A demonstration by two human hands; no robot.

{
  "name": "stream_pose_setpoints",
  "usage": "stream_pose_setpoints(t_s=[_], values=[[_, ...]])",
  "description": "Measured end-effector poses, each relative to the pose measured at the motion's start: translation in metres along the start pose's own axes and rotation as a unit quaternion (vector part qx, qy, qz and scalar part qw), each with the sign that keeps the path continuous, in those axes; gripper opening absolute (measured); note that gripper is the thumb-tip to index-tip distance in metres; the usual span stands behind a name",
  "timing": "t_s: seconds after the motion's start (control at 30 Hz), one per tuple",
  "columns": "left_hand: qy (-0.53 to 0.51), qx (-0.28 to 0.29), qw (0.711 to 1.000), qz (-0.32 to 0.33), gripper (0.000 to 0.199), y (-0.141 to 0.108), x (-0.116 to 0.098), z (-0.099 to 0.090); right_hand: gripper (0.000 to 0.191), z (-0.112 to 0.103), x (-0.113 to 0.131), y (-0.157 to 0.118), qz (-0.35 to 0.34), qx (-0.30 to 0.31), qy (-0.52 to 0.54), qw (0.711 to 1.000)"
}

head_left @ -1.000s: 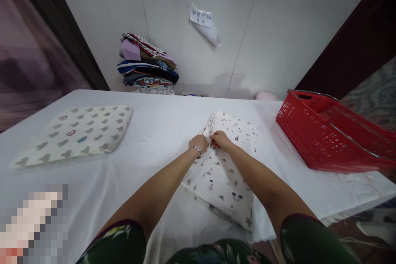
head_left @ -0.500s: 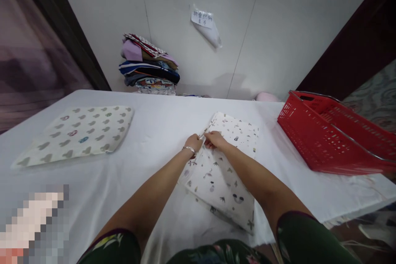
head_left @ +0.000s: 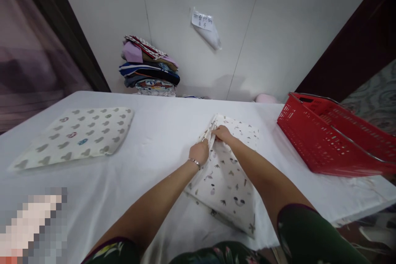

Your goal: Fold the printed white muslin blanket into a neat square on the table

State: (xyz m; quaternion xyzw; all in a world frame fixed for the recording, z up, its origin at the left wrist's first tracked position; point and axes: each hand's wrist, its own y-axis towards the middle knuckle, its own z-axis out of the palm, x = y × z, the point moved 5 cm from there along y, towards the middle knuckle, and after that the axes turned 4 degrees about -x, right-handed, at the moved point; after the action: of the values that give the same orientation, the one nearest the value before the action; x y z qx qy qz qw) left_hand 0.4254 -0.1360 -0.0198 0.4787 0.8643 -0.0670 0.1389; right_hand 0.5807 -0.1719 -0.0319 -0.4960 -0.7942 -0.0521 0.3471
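A folded white cloth with small printed figures (head_left: pixel 222 181) lies slanted near the table's front edge. Its left edge is gathered and slightly raised between my hands. My left hand (head_left: pixel 199 151) is closed on that edge, fingertips partly hidden by the fabric, a silver bracelet at the wrist. Just above and to the right, my right hand (head_left: pixel 222 133) pinches the same edge. At the left of the table lies a folded cream cloth with grey mouse-head shapes (head_left: pixel 83 132), untouched by either hand.
A red basket (head_left: pixel 328 144) with metal handles stands on the white-covered table (head_left: pixel 148 132) at the right. Beyond the back edge is a stack of folded fabrics (head_left: pixel 150 66) by the wall. A paper in plastic (head_left: pixel 206 27) hangs on the wall. Something pixelated is at the lower left.
My right hand has shifted slightly right and up along the cloth's edge. My left hand has moved a little right and down. The edge between them is now more bunched and lifted.
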Motion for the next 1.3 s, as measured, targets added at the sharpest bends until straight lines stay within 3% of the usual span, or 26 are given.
stream_pose_setpoints(t_s=[0.07,0.2,0.4,0.6,0.8,1.0,1.3], values=[[0.006,0.006,1.0,-0.004,0.027,0.0,0.0,0.001,0.016,-0.007,0.0,0.011,-0.008,-0.028,-0.039,0.999],[-0.011,0.014,1.0,-0.022,0.026,0.003,0.005,0.003,0.031,-0.009,0.0,0.023,-0.024,-0.064,-0.089,0.994],[-0.018,0.015,1.0,-0.02,0.027,0.002,0.003,0.001,0.02,-0.002,0.005,0.034,-0.037,-0.07,-0.145,0.986],[-0.029,0.006,0.999,-0.025,0.025,0.003,0.006,0.004,0.037,-0.005,0.011,0.035,-0.053,-0.084,-0.184,0.978],[-0.048,-0.004,0.998,-0.028,0.024,0.003,0.008,0.004,0.033,-0.004,0.016,0.036,-0.092,-0.038,-0.195,0.976],[-0.047,0.005,0.998,-0.03,0.026,0.0,0.007,0.001,0.03,-0.002,0.018,0.039,-0.083,0.033,-0.19,0.978],[-0.029,0.012,0.999,-0.006,0.026,-0.003,0.002,-0.001,0.046,-0.008,0.026,0.034,-0.07,0.111,-0.209,0.969]])
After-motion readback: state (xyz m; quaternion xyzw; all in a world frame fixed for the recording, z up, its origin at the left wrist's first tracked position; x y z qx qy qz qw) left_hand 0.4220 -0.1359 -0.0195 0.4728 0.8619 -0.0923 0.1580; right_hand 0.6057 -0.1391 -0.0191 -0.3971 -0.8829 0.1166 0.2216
